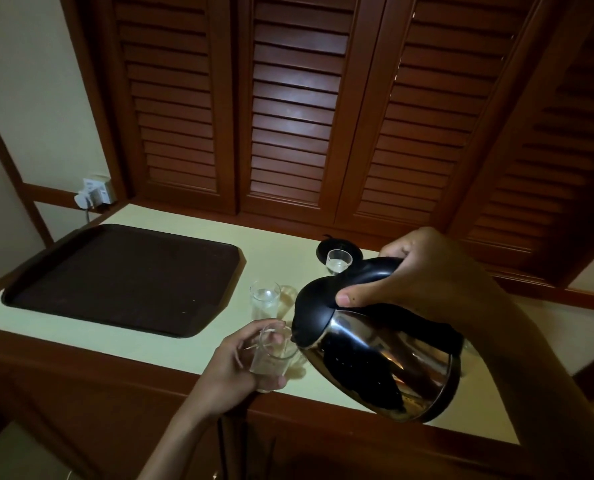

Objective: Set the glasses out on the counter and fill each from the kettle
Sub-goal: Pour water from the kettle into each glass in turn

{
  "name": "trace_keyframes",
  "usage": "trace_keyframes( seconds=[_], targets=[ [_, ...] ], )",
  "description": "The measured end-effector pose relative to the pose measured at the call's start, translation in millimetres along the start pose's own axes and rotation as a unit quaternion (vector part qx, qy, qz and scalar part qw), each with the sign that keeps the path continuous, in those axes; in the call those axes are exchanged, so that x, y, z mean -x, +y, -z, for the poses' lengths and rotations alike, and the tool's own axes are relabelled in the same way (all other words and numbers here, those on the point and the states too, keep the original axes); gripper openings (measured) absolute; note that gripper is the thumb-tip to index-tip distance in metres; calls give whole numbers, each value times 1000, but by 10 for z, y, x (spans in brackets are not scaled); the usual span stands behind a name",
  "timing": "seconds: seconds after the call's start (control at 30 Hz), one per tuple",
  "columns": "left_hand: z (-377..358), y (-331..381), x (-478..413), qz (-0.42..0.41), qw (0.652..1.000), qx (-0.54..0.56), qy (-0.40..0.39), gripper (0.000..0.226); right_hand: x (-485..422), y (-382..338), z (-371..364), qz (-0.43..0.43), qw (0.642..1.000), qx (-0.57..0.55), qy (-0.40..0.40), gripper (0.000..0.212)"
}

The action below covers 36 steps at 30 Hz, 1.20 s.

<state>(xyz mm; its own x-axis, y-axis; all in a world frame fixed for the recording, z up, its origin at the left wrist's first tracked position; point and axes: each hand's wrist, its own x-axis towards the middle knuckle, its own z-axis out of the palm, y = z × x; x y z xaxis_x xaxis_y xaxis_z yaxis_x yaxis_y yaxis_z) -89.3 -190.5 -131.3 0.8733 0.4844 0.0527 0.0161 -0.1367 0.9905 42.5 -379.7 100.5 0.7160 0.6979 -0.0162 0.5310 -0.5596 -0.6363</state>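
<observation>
My right hand (423, 271) grips the black handle of a steel kettle (378, 355), which is tilted with its spout down to the left. The spout sits right at the rim of a clear glass (271, 358) that my left hand (233, 365) holds near the counter's front edge. A second clear glass (265, 299) stands upright on the counter just behind it, with water in it. A third glass (338, 261) stands further back by the kettle's black base (323, 249); it too seems to hold water.
A dark brown tray (122, 278) lies on the pale counter (274, 233) to the left. A wall socket with plugs (96, 194) is at the back left corner. Louvred wooden doors (288, 116) rise behind the counter. A wooden edge (80, 344) runs along the counter's front.
</observation>
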Motion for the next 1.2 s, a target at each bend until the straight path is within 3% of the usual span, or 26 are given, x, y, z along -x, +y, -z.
trace_keyframes(
  seconds=[0.27, 1.07, 1.2],
  targets=[
    [-2, -136, -37, 7, 1000, 5, -6, 79, -80, -70, -50, 6, 1000, 18, -23, 34],
    [41, -189, -101, 30, 999, 22, -5, 78, -238, -156, -106, 25, 997, 58, -41, 55],
    [47, -143, -90, 33, 999, 19, -10, 77, -245, -146, -92, 21, 997, 57, -38, 49]
  ],
)
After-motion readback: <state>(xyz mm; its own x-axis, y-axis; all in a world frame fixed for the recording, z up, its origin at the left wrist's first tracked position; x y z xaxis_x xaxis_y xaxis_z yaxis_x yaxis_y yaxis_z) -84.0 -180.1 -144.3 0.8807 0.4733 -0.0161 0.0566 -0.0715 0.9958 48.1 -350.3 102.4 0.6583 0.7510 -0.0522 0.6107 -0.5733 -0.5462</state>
